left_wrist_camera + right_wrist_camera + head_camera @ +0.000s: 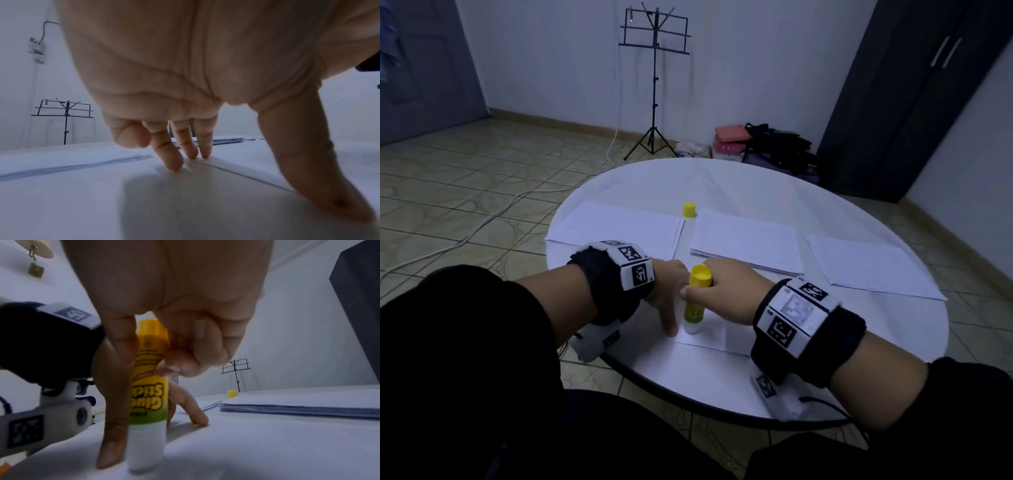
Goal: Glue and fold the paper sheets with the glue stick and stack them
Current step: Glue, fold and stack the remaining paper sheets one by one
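Observation:
A single white sheet (pixel 717 337) lies at the table's near edge. My right hand (pixel 726 291) grips the yellow glue stick (pixel 697 301) upside down, thumb and curled fingers round its barrel, and its white glue end stands on the sheet. In the right wrist view the glue stick (pixel 150 394) is upright between thumb and fingers (pixel 185 363). My left hand (pixel 671 298) is just left of the stick, with straight fingers (pixel 174 162) and thumb (pixel 329 186) pressing down at the sheet's edge (pixel 236 164). The stick's yellow cap (pixel 689 209) stands further back between two paper stacks.
Three flat stacks of white paper lie across the round white table (pixel 722 178): left (pixel 616 226), middle (pixel 746 240), right (pixel 869 263). Beyond the table are a black music stand (pixel 654 68), bags and boxes (pixel 767 144), a dark cabinet (pixel 911 102) and a floor cable (pixel 482 222).

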Motion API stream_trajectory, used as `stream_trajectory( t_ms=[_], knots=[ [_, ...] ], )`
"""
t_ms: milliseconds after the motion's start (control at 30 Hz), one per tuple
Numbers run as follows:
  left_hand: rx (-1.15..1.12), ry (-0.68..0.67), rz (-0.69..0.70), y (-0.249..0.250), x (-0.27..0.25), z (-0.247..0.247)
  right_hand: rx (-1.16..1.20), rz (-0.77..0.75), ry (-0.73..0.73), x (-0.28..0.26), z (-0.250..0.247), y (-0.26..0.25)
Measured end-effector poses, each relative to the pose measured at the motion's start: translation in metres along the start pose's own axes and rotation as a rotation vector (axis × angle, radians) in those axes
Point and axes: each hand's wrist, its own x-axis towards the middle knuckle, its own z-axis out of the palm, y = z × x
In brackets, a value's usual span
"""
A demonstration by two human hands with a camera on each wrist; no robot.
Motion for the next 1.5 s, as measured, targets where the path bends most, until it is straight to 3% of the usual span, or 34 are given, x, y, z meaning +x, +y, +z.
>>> stream_trajectory(
  t_ms=[433,700,867,1133,1500],
  knots=[
    [0.264,-0.094,-0.119,0.022,0.011,-0.005,-0.028,0.263,0.025,-0.071,-0.043,0.085],
    [0.362,-0.142,-0.178,0.033,0.015,-0.007,0.070,0.369,0.212,-0.044,-0.063,0.109],
    [0.379,-0.149,-0.188,0.036,0.017,-0.006,0.017,0.411,0.082,-0.038,-0.055,0.114],
    [0.363,-0.132,-0.170,0.032,0.017,-0.006,0.096,0.357,-0.085,-0.082,-0.062,0.100],
    [0.313,-0.099,-0.111,0.033,0.021,-0.008,0.309,0.558,0.332,-0.075,-0.058,0.169]
  ],
)
